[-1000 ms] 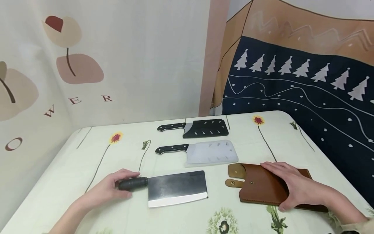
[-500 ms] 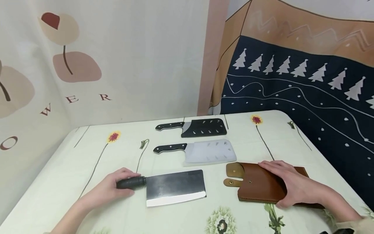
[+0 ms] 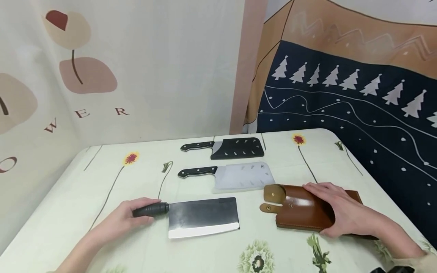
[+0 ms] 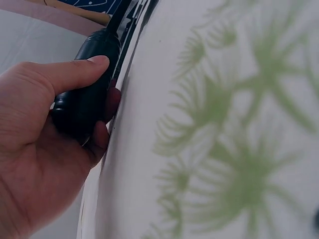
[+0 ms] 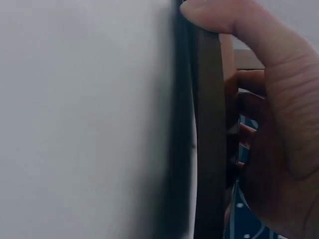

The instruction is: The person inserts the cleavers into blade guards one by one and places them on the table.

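Observation:
In the head view, a cleaver [image 3: 203,218] with a bare steel blade and black handle lies on the cloth, its edge toward me. My left hand [image 3: 123,222] grips the handle's end. The left wrist view shows the thumb along the black handle [image 4: 84,79] and fingertips curled round its other side. On the right, my right hand [image 3: 349,212] spans a brown leather sheath [image 3: 298,208], thumb on the near edge and fingers on the far one. The sheath's unfastened strap and open mouth point left toward the blade. In the right wrist view, its side edge [image 5: 210,124] stands beside a dark shadow.
Behind the bare cleaver lies a second one in a translucent white blade cover [image 3: 244,176]. Farther back is another, with a black cover [image 3: 237,148]. Both handles point left. The table wears a flowered cloth [image 3: 201,258]; patterned curtains [image 3: 164,68] hang behind it.
My right hand has raised the sheath slightly; its mouth end has shifted up and a little left in view. The left hand stays on the cleaver's handle. The whole view has drifted slightly.

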{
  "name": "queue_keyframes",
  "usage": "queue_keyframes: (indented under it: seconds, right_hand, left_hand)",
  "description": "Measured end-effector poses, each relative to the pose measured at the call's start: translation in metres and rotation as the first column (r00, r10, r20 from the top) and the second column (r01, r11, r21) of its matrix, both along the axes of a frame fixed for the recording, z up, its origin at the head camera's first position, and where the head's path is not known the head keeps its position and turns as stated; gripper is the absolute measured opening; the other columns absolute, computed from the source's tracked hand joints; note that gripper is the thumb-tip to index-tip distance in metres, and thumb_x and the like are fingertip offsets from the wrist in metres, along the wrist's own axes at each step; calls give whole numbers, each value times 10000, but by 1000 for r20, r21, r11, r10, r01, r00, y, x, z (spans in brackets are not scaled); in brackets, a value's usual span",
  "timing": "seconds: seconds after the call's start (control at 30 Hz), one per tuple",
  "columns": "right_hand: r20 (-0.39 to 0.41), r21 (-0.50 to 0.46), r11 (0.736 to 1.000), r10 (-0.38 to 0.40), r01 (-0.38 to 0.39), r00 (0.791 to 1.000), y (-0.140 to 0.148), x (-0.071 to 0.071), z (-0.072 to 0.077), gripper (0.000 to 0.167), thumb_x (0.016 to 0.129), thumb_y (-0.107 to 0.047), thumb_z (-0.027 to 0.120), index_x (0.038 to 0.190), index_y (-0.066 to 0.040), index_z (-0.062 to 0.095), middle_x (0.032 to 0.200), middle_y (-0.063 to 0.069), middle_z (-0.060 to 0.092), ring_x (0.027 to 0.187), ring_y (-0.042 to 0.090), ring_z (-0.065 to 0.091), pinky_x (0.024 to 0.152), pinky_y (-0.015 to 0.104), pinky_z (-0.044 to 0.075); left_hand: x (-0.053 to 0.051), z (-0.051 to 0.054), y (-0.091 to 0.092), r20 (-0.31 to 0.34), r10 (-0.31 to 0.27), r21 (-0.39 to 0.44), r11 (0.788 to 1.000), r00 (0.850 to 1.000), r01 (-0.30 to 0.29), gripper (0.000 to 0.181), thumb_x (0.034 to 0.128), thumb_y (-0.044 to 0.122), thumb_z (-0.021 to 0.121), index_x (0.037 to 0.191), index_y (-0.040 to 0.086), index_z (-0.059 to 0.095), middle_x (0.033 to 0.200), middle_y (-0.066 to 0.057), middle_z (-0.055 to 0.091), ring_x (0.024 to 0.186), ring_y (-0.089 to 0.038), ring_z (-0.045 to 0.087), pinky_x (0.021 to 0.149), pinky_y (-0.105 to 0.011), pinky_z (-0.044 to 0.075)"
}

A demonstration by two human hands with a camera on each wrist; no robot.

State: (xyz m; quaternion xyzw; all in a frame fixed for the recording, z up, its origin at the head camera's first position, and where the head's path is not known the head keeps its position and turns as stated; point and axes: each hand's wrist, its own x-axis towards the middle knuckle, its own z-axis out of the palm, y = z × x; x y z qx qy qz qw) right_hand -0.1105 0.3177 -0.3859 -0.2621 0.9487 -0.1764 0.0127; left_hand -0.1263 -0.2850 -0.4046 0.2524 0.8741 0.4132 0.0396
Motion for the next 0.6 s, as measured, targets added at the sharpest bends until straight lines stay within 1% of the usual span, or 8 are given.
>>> queue_keyframes:
  seconds: [0.07,0.17,0.33,0.5,0.6]
  right_hand:
    - [-5,5,1000,-7,7,1000,0,-2,7,1124,586,-386,975,1543,-145,438,1455,98,504,1292,333,403,877,627,450]
    - [-16,3,1000,-6,6,1000,-2,-7,15,1122,599,-379,974,1549,-136,430,1464,116,495,1299,333,397,884,628,448]
    - [-13,5,1000,14,-13,1000,-7,-13,17,1091,617,-368,964,1546,-142,439,1487,116,493,1322,330,384,905,633,430]
    - [1,-2,1000,19,-19,1000,-13,-14,17,1070,613,-347,953,1544,-187,451,1516,105,471,1347,339,366,915,651,426]
    - [21,0,1000,17,-17,1000,-17,-15,18,1063,615,-346,943,1546,-196,452,1526,105,460,1359,352,357,926,667,418]
  left_hand:
    - [1,2,-1,15,2,0,1000,1000,-2,463,886,109,804,1326,40,675,1257,-103,698,1123,2,585,910,-117,424]
    - [2,3,-1,27,6,14,1000,1000,-6,470,891,104,799,1336,29,669,1270,-121,694,1148,4,581,913,-117,428]
    - [5,3,-1,65,3,72,997,998,-7,455,900,69,781,1335,4,663,1265,-57,703,1134,4,591,886,-131,454]
    - [5,2,1,103,-14,151,989,995,-2,436,908,25,757,1327,-37,652,1253,15,709,1107,-13,609,854,-161,491]
    - [6,3,4,114,-13,181,983,993,-8,433,909,10,750,1325,-51,648,1253,50,707,1101,-10,607,846,-162,492]
